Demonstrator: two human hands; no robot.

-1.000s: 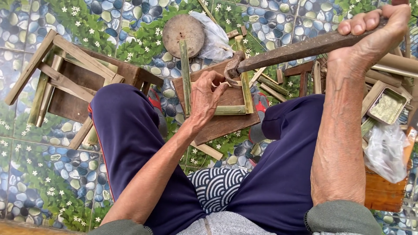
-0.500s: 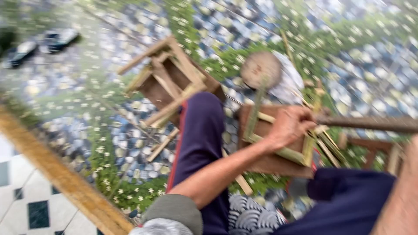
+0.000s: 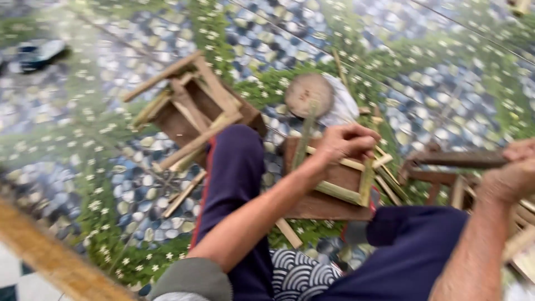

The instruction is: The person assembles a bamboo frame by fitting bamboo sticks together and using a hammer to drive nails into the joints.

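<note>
My left hand is closed on green bamboo strips joined into a small frame. The frame lies on a brown wooden board between my knees. One strip sticks up from the frame toward a round wooden block. At the right edge my right hand grips a long dark blade-like tool. The tool lies level, its tip pointing at my left hand and a little short of it. The whole view is blurred.
An overturned wooden stool lies left of my dark blue trouser leg. A white bag sits behind the round block. More bamboo and wood pieces lie right. Dark shoes rest far left on the pebble-and-flower floor covering.
The view has swung left and blurred. The tool's tip, which was against the frame by my left hand, now sits a little apart from it. Both hands keep their grips.
</note>
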